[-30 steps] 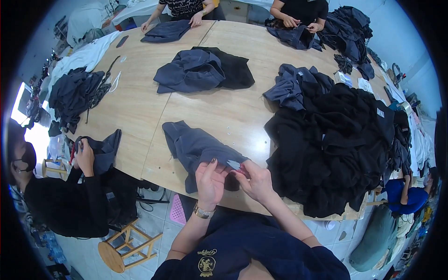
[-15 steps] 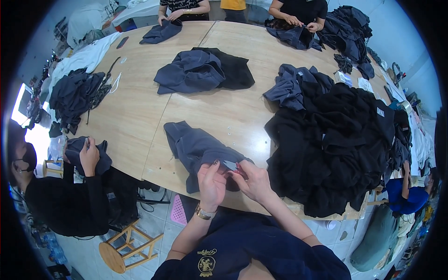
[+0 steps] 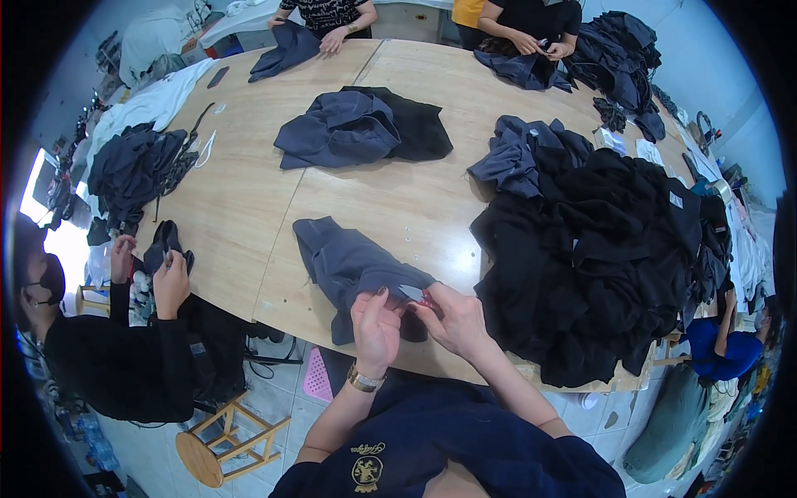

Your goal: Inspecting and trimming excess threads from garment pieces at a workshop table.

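Observation:
A dark grey garment point(image 3: 344, 257) lies at the table's near edge, bunched toward me. My left hand point(image 3: 378, 328) is closed on its near part, thumb and fingers pinching the cloth. From the right, my right hand point(image 3: 455, 319) grips a small pair of thread snips point(image 3: 413, 293) with grey blades and red on the handle. The blades point left over the garment, close to my left fingertips. Part of the snips' handle is hidden inside my right hand, and so is the cloth between my fingers.
A large heap of black garments point(image 3: 606, 257) covers the table point(image 3: 224, 241) at right. Grey and black garments point(image 3: 340, 129) lie mid-table, with a dark pile point(image 3: 137, 170) at far left. Co-workers handle cloth at left and across the table. A wooden stool point(image 3: 199, 458) stands at lower left.
My hands stay nearly in place; the snips' blades show slightly more. The left co-worker's hands have moved apart, and the far-left co-worker has spread the hands and shifted the cloth.

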